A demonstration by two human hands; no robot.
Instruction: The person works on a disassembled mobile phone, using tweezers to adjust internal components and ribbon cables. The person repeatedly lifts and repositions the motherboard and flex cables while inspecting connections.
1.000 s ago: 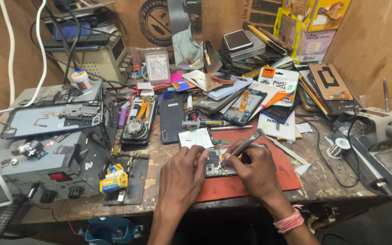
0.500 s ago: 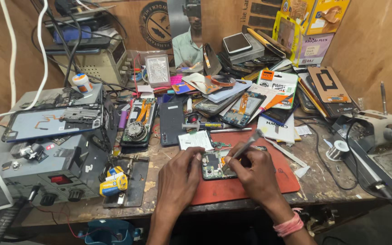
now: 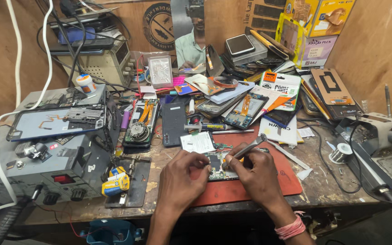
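Fingers [image 3: 243, 159] of my right hand [image 3: 257, 174] pinch metal tweezers [image 3: 249, 146]; left hand [image 3: 182, 174] grips the opened phone [image 3: 216, 159] by its edge, on the red mat [image 3: 250, 186] near the table's [image 3: 323, 190] front. Judged light, stiff, fragile: hold frame edges only.

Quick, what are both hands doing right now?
Left hand: closed on the circuit board's edge.
Right hand: closed, holding metal tweezers.
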